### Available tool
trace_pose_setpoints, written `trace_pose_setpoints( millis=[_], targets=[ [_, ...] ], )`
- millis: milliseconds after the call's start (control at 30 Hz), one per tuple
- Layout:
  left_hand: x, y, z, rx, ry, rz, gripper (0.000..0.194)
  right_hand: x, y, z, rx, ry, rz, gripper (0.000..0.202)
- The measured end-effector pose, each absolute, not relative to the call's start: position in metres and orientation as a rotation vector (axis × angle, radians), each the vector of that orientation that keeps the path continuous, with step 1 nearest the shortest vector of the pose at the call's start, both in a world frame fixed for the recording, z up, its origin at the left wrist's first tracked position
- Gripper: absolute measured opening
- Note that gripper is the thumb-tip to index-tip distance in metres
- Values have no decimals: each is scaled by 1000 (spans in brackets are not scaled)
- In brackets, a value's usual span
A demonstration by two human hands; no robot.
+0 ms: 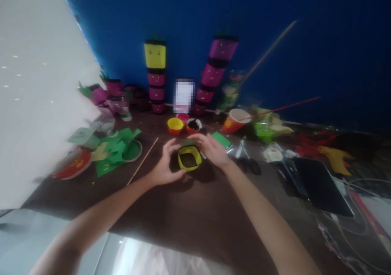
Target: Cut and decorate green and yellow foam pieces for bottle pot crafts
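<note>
A small yellow-green cup with a dark rim and dark inside (197, 161) stands on the brown table between my two hands. My left hand (166, 165) curves around its left side, fingers apart, with the thumb near its lower edge. At its upper right is my right hand (214, 150), the fingers stretched out toward its back rim. Whether the fingertips touch the cup is hard to tell. Just behind stand a yellow-lined cup (175, 125) and a cup with dark contents (194, 125).
A thin stick (143, 161) and green paper pieces (111, 161) lie left. On the right are scissors (244, 155), a red paper cup (232, 122), a black tablet (324, 185) and a yellow glue gun (336, 159). Stacked purple figures (212, 75) and a phone (183, 95) stand behind.
</note>
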State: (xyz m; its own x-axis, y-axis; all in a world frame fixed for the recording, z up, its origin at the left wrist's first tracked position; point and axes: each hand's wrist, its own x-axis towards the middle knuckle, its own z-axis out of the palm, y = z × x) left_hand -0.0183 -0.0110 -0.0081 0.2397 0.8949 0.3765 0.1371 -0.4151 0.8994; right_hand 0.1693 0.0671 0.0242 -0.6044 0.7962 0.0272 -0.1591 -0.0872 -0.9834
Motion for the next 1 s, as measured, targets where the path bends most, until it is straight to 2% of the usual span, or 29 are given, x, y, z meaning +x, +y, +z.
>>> trace_pose_setpoints(
  millis=[267, 467, 733, 1000],
  targets=[
    [-17, -11, -5, 1746, 958, 1242, 93, 171, 66, 30, -648, -1432, 1881, 53],
    [-18, -12, -5, 1792, 956, 1185, 103, 172, 61, 32, -632, -1389, 1900, 54],
    [-14, -13, -4, 1819, 1045, 1206, 113, 182, 63, 23, -673, -1251, 1853, 55],
    [-5, -15, 0, 1815, 1162, 1223, 115, 189, 64, 13, -626, -1065, 1833, 50]
  ],
)
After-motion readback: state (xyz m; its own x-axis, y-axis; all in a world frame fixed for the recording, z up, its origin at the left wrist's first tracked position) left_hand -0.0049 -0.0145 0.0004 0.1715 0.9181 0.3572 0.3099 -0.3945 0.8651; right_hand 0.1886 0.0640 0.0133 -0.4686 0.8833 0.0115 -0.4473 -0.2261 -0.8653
